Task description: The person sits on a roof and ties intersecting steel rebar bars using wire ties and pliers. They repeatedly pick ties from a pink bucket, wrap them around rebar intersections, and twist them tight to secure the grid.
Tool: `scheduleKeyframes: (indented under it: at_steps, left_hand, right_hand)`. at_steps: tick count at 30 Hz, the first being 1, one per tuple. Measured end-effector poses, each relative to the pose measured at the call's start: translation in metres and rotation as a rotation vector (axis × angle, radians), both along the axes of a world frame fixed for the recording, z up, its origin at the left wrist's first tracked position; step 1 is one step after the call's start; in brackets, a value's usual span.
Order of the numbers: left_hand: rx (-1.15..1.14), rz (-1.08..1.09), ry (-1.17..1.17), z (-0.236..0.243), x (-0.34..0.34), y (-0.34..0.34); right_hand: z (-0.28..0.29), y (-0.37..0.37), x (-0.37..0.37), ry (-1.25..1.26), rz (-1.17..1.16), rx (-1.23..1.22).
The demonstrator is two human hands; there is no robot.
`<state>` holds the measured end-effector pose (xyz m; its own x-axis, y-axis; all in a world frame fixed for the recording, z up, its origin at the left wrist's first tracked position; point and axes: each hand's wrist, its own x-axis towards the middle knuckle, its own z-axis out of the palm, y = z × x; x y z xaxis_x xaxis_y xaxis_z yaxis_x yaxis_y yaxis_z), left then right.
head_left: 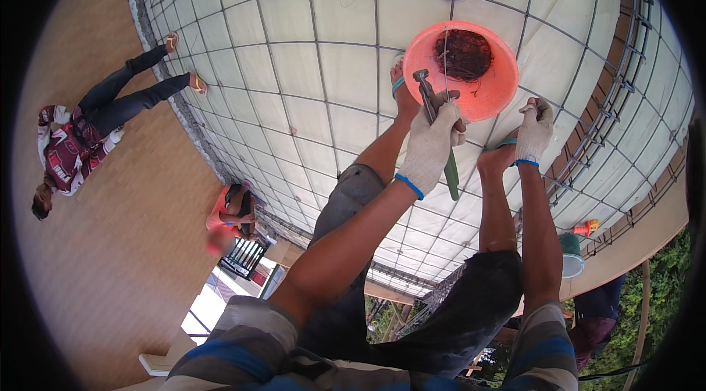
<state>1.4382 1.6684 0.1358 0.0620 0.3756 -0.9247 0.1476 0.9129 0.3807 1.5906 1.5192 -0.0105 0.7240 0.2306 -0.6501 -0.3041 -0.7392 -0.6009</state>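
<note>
My left hand (434, 142), in a pale knitted glove with a blue cuff, is closed around a pair of pincers (426, 94). Their metal head points up past my fingers, and a green handle (451, 175) sticks out below. A thin wire (446, 67) rises from these fingertips across the orange bowl (501, 90). That bowl, with a dark bundle of tie wire (463, 55) in it, rests on the rebar mesh (343, 44) between my feet. To its lower right my right hand (535, 130), gloved too, has its fingers pinched together; whatever they hold is too small to make out.
Pale sheeting (279, 16) lies under the mesh. Denser bars (614, 108) run along the right edge. Beyond it stand a green bucket (571, 255) and an orange-yellow object (586, 228). One person (81, 134) is at far left, another (235, 214) crouches lower left, a third (597, 317) lower right.
</note>
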Motion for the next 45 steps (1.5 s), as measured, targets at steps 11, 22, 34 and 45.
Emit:
scheduleKeyframes:
  at_steps: [11,22,34,45]
  left_hand:
    - [-0.060,0.193,-0.077,-0.007,-0.003,-0.011]
    - [-0.118,0.478,-0.139,0.009,-0.035,-0.009]
    - [-0.177,0.842,-0.060,0.018,-0.081,0.047]
    - [-0.241,1.113,-0.055,0.017,-0.088,0.113]
  right_hand:
    - [0.066,0.057,-0.001,-0.076,0.975,-0.051]
    - [0.133,0.114,-0.017,0.211,0.976,-0.129]
    - [0.087,0.349,-0.126,-0.057,1.564,0.080]
    - [-0.113,0.464,-0.285,-0.669,2.442,-0.208]
